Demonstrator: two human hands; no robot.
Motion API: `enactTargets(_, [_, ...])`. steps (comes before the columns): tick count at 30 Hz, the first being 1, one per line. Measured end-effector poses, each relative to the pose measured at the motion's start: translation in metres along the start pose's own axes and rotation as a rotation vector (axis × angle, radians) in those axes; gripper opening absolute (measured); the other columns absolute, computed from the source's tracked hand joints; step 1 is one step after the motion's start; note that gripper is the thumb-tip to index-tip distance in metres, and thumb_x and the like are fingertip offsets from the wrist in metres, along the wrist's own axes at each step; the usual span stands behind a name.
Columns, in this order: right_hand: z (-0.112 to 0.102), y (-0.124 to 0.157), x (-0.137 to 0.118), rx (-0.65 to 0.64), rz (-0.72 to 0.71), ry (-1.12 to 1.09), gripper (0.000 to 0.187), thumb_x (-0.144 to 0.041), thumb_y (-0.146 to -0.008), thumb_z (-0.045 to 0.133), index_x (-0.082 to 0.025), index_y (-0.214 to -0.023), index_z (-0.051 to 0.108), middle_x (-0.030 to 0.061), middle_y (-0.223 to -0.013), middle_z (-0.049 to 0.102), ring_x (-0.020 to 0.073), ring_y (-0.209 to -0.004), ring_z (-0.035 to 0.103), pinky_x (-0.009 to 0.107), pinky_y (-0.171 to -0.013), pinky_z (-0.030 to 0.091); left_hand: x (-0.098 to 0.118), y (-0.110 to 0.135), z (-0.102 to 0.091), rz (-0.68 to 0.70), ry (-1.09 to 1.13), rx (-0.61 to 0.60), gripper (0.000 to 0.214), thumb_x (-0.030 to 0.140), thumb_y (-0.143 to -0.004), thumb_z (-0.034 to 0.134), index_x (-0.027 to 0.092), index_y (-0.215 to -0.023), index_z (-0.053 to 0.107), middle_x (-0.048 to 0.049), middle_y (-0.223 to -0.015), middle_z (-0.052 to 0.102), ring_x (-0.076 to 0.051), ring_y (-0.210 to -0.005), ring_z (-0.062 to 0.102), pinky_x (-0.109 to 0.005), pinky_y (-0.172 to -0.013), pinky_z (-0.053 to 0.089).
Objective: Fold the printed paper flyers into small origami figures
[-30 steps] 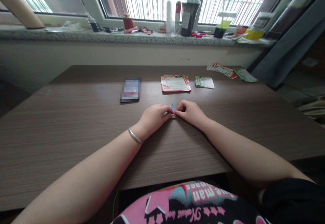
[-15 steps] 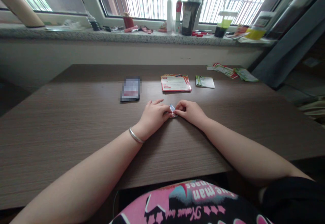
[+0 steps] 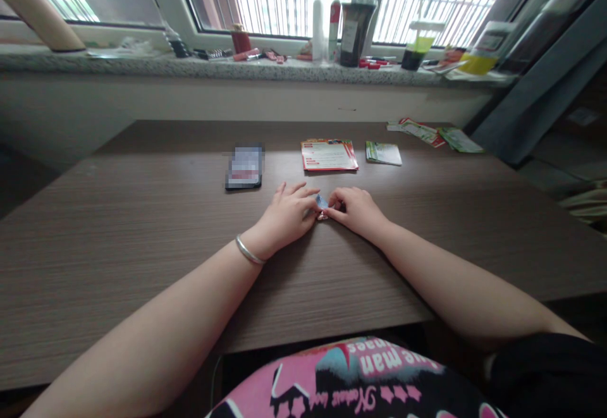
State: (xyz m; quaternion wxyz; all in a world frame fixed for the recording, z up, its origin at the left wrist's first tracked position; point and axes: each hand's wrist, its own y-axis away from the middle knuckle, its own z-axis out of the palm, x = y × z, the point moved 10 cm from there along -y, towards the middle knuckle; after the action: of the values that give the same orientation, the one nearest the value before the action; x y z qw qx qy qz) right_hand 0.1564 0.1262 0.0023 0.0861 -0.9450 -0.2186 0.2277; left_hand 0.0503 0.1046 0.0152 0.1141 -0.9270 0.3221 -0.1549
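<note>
Between my two hands, low over the brown table, is a small folded piece of paper [image 3: 322, 202] with a light blue upper part and a pinkish patterned lower edge. My left hand [image 3: 290, 214], with a silver bangle at the wrist, pinches its left side between thumb and index finger; the other fingers stretch outward. My right hand [image 3: 355, 208] closes on its right side with thumb and fingertips, the remaining fingers curled. Fingers hide much of the paper, so its full shape cannot be made out.
Beyond my hands lie a phone [image 3: 245, 167] with a blurred screen, a stack of red-edged cards [image 3: 329, 155] and a smaller green-white stack [image 3: 383, 153]. Loose leaflets [image 3: 422, 132] lie at the far right. Bottles and cups crowd the granite windowsill [image 3: 284, 74].
My left hand has shifted slightly, its fingers reaching further over the paper. The paper's blue part leans differently and its lower edge has changed shape. My right hand has barely moved.
</note>
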Motion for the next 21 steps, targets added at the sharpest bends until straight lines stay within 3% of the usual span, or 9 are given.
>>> enactTargets(5, [0.001,0.001,-0.005,-0.001,-0.067,-0.044,0.011,-0.029,-0.081,0.067,-0.020,-0.076,0.063,0.0004,-0.077,0.065,0.0154,-0.074,0.053,0.028,-0.069,0.036,0.005,0.002,0.003,0.080,0.032,-0.042,0.012,0.025,-0.087,0.054,0.021,-0.090,0.066,-0.0023,-0.128,0.062,-0.028,-0.132,0.043,-0.058,-0.111,0.027])
enactTargets(9, [-0.002,0.005,-0.015,-0.030,-0.171,-0.105,0.011,-0.030,-0.083,0.067,-0.020,-0.079,0.065,0.0013,-0.081,0.067,0.0163,-0.081,0.056,0.029,-0.076,0.040,0.007,0.001,0.002,0.099,-0.021,-0.052,0.011,0.028,-0.087,0.057,0.021,-0.092,0.064,-0.0038,-0.109,0.068,-0.024,-0.116,0.057,-0.060,-0.114,0.017])
enactTargets(12, [-0.004,0.010,-0.020,-0.065,-0.207,-0.074,0.017,-0.038,-0.080,0.070,-0.022,-0.086,0.068,0.0035,-0.091,0.068,0.0185,-0.089,0.058,0.031,-0.081,0.042,0.004,0.001,0.002,0.061,-0.058,-0.062,0.011,0.030,-0.088,0.057,0.020,-0.092,0.063,-0.0037,-0.100,0.066,-0.021,-0.099,0.062,-0.060,-0.111,0.021])
enactTargets(15, [-0.006,0.013,-0.023,-0.084,-0.218,0.005,0.023,-0.041,-0.076,0.074,-0.023,-0.091,0.068,0.0043,-0.096,0.067,0.0207,-0.093,0.058,0.033,-0.082,0.043,0.003,0.001,0.000,0.060,-0.086,-0.053,0.012,0.031,-0.088,0.058,0.021,-0.090,0.063,-0.0035,-0.098,0.065,-0.021,-0.096,0.062,-0.060,-0.109,0.026])
enactTargets(21, [-0.008,0.016,-0.026,-0.075,-0.213,0.064,0.015,-0.036,-0.080,0.069,-0.022,-0.087,0.068,0.0046,-0.096,0.069,0.0213,-0.093,0.059,0.033,-0.083,0.045,0.011,0.002,-0.003,0.127,-0.126,-0.048,0.016,0.036,-0.088,0.059,0.021,-0.090,0.065,-0.0033,-0.091,0.066,-0.021,-0.091,0.062,-0.055,-0.107,0.031])
